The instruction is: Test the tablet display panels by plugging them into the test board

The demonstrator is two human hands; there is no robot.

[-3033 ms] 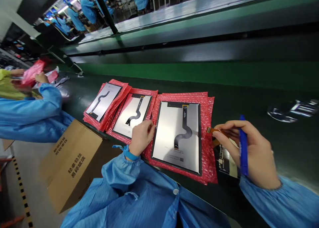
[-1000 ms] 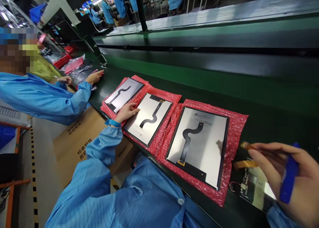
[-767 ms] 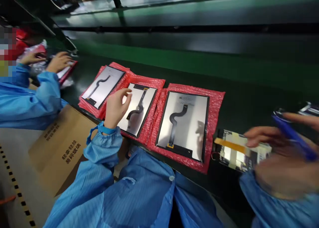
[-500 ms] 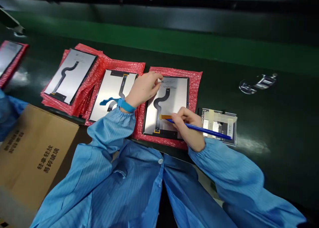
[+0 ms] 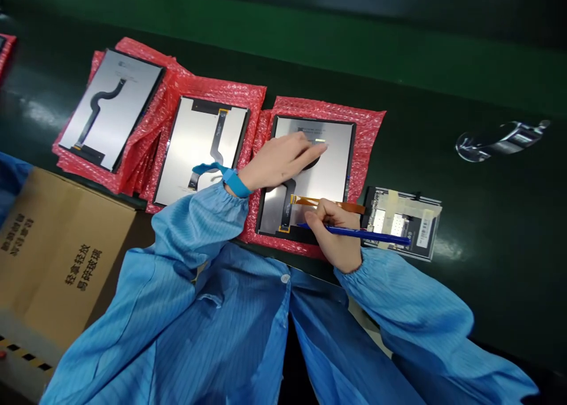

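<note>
A display panel, silver back upward, lies on red bubble wrap under both of my hands. My left hand, wearing a blue wrist strap, reaches across it. Its thumb and fingers close together over the dark ribbon cable, near a small pale piece; I cannot make out what they grip. In my right hand is a slim blue pen-like stick, its tip over the panel's lower part. An orange flex cable runs from the ribbon cable behind the right fingers toward a small circuit unit.
To the left, more panels, a middle one and a tilted one, lie on red bubble wrap. A cardboard box stands at the table's front left. A shiny curved metal piece lies on the dark green table.
My left hand has moved right over the panel, covering the ribbon cable's upper end. The right hand's stick has moved lower, and more of the orange flex cable shows. The view has shifted slightly.
</note>
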